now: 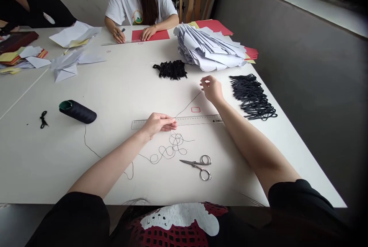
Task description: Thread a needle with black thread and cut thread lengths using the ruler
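Note:
A thin black thread (188, 104) runs taut between my two hands. My left hand (159, 124) pinches it just over a clear ruler (198, 119) that lies across the table. Farther up and to the right, my right hand (212, 88) grips the thread's other stretch with closed fingers. Below the left hand the slack thread lies in loose loops on the table. It trails left, passing under my left forearm, to a black thread spool (77, 111) on its side. Small metal scissors (198, 164) rest partly open near me, right of the loops.
Bundles of black looped cords lie at the centre (172, 69) and right (253, 96); a small black knot (43, 119) is at left. Behind stands a white paper pile (209, 47). Across the table (115, 86), a person (138, 1) holds a pen over red paper (161, 35); another sits left.

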Demonstrator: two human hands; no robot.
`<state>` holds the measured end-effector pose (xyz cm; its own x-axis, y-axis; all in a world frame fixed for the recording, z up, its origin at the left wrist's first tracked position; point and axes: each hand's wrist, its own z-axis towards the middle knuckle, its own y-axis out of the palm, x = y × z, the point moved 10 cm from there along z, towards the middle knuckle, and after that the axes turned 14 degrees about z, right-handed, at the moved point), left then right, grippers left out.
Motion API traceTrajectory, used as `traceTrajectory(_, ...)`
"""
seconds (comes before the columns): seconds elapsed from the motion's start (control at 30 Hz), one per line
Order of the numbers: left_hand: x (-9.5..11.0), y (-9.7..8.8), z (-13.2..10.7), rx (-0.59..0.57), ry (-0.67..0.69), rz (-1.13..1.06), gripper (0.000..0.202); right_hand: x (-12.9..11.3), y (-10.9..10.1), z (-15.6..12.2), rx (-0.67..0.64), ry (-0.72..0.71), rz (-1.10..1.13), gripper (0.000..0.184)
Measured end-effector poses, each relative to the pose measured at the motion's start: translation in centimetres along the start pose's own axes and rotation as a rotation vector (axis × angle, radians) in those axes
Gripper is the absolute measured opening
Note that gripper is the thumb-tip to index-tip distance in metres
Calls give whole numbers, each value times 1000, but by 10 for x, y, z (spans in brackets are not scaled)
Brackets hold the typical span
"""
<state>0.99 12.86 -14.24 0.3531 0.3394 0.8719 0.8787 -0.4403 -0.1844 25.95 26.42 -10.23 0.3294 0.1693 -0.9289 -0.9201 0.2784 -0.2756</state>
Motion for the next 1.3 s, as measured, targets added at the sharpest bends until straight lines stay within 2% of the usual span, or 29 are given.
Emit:
traceTrajectory(0.1,-4,-4,6,19,34,-26,33,-34,-1,-22,-20,-163,-125,37)
traceTrajectory(0.17,-6,-4,8,8,44,-37,33,-59,15,-47,-175,-277,-120,37)
traceTrajectory(0.2,-7,-3,9,-1,48,-39,33,-63,31,-62,-325,-251,-47,31)
traceTrajectory(0.27,-7,-1,9,-11,64,-34,34,-60,65,-97,-649,-70,152,30)
traceTrajectory(0.3,-6,-1,8,-10,78,-30,34,-58,77,-114,-755,12,221,31)
traceTrajectory(0.4,-1,2,6,-14,124,-14,36,-50,98,-147,-915,138,349,33)
traceTrajectory(0.47,1,3,5,-14,139,-9,36,-47,103,-153,-933,136,433,32)
traceTrajectory(0.6,1,2,6,8,142,-7,32,-39,99,-146,-863,142,547,30)
traceTrajectory(0.8,-1,2,7,2,145,16,26,-42,98,-145,-847,65,461,25)
traceTrajectory(1.0,-2,4,4,14,127,12,28,-44,95,-145,-808,46,495,23)
traceTrajectory(1.17,-7,15,1,-27,72,-53,29,-51,82,-137,-720,-20,432,24)
traceTrajectory(1.3,-6,14,1,-8,59,-91,32,-53,68,-123,-624,-55,481,30)
